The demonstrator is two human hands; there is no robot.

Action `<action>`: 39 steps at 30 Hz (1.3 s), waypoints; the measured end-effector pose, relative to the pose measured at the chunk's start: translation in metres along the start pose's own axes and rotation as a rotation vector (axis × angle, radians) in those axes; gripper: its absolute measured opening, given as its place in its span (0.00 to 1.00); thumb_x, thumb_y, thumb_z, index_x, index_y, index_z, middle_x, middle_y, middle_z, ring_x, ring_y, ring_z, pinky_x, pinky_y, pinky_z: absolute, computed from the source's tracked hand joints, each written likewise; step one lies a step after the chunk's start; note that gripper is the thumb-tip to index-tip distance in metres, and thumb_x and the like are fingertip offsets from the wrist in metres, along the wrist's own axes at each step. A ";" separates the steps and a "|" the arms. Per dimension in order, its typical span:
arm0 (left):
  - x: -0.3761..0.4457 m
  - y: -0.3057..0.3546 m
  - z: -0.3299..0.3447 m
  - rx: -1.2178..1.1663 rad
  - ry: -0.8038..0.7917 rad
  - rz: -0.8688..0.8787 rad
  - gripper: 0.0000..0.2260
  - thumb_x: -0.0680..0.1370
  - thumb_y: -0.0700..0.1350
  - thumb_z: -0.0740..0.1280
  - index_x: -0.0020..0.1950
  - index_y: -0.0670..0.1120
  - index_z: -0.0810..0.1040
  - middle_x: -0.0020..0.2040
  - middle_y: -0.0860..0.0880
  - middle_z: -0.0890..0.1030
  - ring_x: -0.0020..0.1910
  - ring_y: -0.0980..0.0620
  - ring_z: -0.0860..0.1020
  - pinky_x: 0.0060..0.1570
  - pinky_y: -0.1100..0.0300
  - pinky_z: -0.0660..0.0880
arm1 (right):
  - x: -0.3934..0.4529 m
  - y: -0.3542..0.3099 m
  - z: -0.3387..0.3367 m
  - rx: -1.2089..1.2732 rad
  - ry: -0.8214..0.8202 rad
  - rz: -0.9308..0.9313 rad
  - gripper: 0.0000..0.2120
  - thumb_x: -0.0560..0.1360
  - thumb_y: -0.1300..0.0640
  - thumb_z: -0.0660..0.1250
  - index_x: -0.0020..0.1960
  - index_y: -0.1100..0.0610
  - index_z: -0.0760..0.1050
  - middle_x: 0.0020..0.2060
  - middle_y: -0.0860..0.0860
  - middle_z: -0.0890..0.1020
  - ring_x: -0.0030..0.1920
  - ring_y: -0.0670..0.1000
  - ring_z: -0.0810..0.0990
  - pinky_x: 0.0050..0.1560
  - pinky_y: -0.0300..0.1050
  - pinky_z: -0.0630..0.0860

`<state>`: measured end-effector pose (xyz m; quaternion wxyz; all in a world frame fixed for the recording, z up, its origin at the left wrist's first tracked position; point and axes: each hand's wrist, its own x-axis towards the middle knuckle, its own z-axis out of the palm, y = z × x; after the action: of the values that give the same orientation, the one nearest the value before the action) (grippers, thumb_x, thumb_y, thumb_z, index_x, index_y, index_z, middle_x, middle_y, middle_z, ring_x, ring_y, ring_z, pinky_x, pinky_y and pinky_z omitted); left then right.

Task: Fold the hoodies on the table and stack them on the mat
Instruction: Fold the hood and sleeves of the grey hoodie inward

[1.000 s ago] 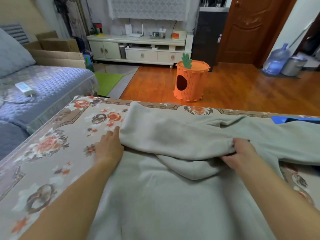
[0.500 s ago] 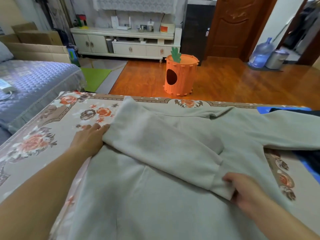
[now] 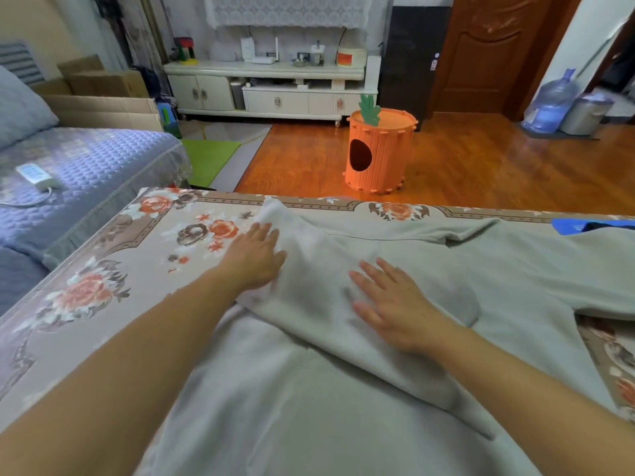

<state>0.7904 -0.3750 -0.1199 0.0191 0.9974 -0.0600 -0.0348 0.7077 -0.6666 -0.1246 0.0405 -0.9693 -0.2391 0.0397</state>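
A light grey hoodie point(image 3: 395, 389) lies spread over the table, covered by a floral cloth point(image 3: 113, 269). Its left sleeve point(image 3: 316, 290) is folded diagonally across the body. My left hand point(image 3: 254, 255) lies flat at the sleeve's left fold edge, fingers straight. My right hand point(image 3: 391, 300) presses flat on the folded sleeve, fingers spread. The hoodie's right sleeve point(image 3: 584, 280) stretches out to the right. A blue mat point(image 3: 567, 225) shows at the far right table edge with a dark garment point(image 3: 611, 225) on it.
A purple-blue sofa point(image 3: 68, 173) stands left of the table. An orange carrot-shaped bin point(image 3: 378, 152) sits on the wooden floor beyond the table's far edge. A white cabinet point(image 3: 268, 87) and a water jug point(image 3: 549, 104) stand further back.
My right hand let go of the sleeve cuff and moved up and left, now pressing flat on the folded sleeve. My left hand slid up along the fold edge.
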 end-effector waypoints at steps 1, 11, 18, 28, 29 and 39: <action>0.010 0.003 0.004 -0.008 -0.001 0.000 0.29 0.85 0.58 0.49 0.83 0.45 0.51 0.84 0.46 0.48 0.82 0.45 0.47 0.79 0.45 0.49 | 0.002 0.003 0.008 -0.016 -0.040 0.007 0.37 0.76 0.30 0.35 0.81 0.43 0.48 0.81 0.46 0.48 0.81 0.51 0.43 0.78 0.52 0.43; 0.091 -0.019 0.039 -0.073 0.004 -0.124 0.31 0.80 0.68 0.40 0.82 0.59 0.46 0.83 0.56 0.46 0.82 0.53 0.45 0.78 0.42 0.50 | 0.006 0.014 0.032 0.089 0.060 -0.004 0.31 0.79 0.36 0.47 0.81 0.42 0.52 0.81 0.44 0.48 0.80 0.48 0.40 0.79 0.50 0.42; 0.079 0.003 0.021 0.048 -0.084 -0.272 0.29 0.82 0.65 0.41 0.83 0.59 0.44 0.84 0.51 0.42 0.82 0.40 0.42 0.77 0.35 0.41 | 0.006 0.017 0.035 0.102 0.117 0.162 0.30 0.79 0.37 0.46 0.79 0.44 0.59 0.80 0.49 0.57 0.80 0.53 0.51 0.79 0.53 0.49; -0.040 0.145 0.052 -0.150 0.006 -0.086 0.28 0.82 0.63 0.45 0.83 0.60 0.46 0.84 0.53 0.45 0.82 0.48 0.43 0.78 0.42 0.43 | 0.014 0.034 0.022 0.149 -0.109 0.109 0.27 0.84 0.47 0.49 0.81 0.50 0.52 0.81 0.54 0.47 0.81 0.56 0.45 0.79 0.54 0.44; -0.036 0.143 0.052 -0.153 -0.027 -0.101 0.29 0.82 0.65 0.44 0.82 0.61 0.44 0.84 0.54 0.43 0.82 0.48 0.42 0.78 0.41 0.42 | 0.004 0.042 0.019 0.132 -0.097 0.095 0.27 0.84 0.46 0.48 0.81 0.51 0.53 0.81 0.55 0.47 0.81 0.58 0.46 0.79 0.54 0.45; -0.038 0.247 0.014 0.192 0.028 -0.047 0.28 0.80 0.52 0.56 0.81 0.51 0.58 0.81 0.44 0.59 0.78 0.38 0.58 0.74 0.38 0.58 | -0.199 0.144 0.003 0.221 0.132 0.233 0.37 0.78 0.31 0.41 0.71 0.51 0.73 0.74 0.57 0.69 0.74 0.58 0.66 0.76 0.50 0.57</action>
<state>0.7223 -0.6157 -0.1208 -0.0767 0.9962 -0.0396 -0.0152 0.5984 -0.8863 -0.1306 0.1578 -0.9806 -0.1163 0.0065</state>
